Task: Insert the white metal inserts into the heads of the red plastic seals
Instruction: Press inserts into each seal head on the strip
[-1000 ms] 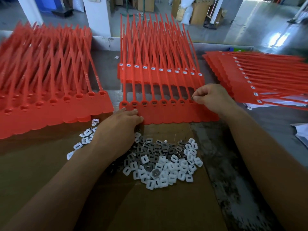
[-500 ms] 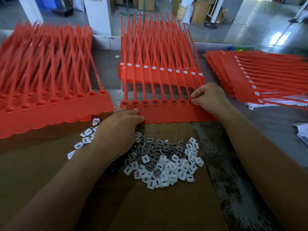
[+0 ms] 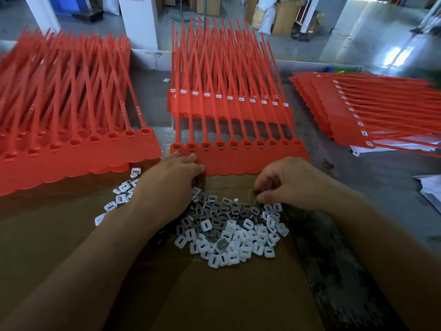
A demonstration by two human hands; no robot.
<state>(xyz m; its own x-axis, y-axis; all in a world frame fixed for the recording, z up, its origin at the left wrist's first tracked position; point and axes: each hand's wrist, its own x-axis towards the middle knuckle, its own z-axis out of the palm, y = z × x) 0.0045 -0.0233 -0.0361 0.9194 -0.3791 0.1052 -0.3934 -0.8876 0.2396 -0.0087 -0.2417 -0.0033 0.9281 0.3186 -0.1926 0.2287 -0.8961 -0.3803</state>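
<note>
- The seal strip (image 3: 238, 163) is pinned flat by the left hand (image 3: 171, 180), fingers (image 3: 191, 159) straight.
- The right hand (image 3: 296, 182) is at the inserts (image 3: 229, 232) heaped just before the strip, fingers curled; a grip cannot be confirmed.
- One insert should be taken singly and seated squarely in a head (image 3: 220, 145).

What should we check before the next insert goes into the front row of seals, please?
1. Front sheet of seals steadied: ok. The left hand rests with its fingers on the sheet's near left corner.
2. Insert picked up: cannot tell. The right hand curls its fingertips at the far edge of the pile, hiding any piece.
3. Supply within reach: ok. The pile of inserts lies on the cardboard between both hands.
4. An empty head left in the front row: cannot tell. The heads all look dark inside.
</note>
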